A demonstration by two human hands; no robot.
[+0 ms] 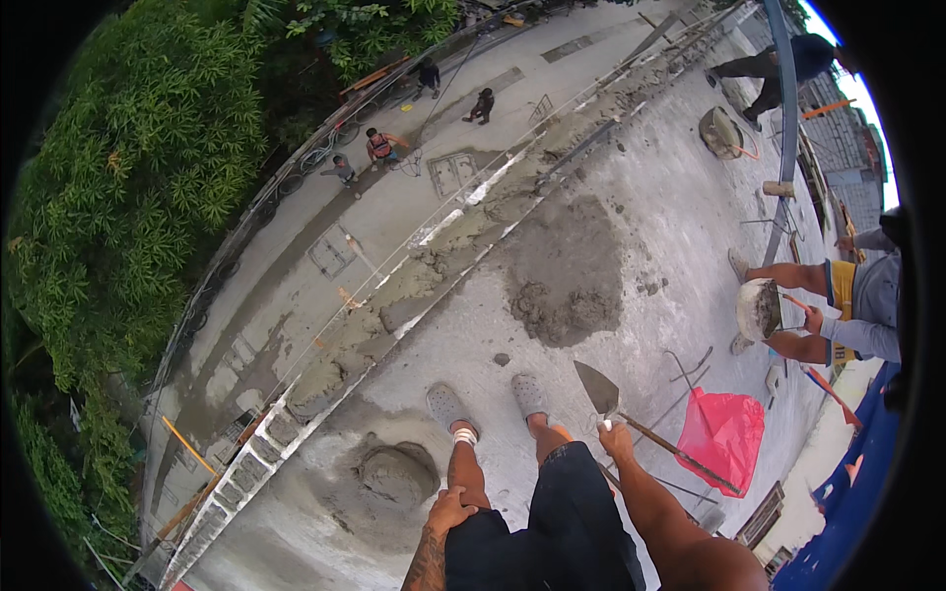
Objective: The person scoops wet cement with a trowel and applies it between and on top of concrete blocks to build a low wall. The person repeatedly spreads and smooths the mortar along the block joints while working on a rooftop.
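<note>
My right hand (617,439) is closed round the handle of a pointed trowel (598,388), its blade pointing ahead over the concrete slab. Resting against my bent left leg near the knee, my left hand (451,509) holds no tool. A patch of wet mortar (567,271) is spread ahead of my feet, with lumps along its near edge. To the left of my feet a round basin-like hollow of mortar (397,473) sits on the slab. Fresh mortar (429,271) also lies along the slab's raised edge.
A pink plastic bag (724,438) and metal rods (680,453) lie to my right. There a co-worker (867,305) holds a bucket (759,309). Another person (788,74) stands far right near a bucket (721,133). Beyond the slab edge is a drop to a road (335,256) with several people.
</note>
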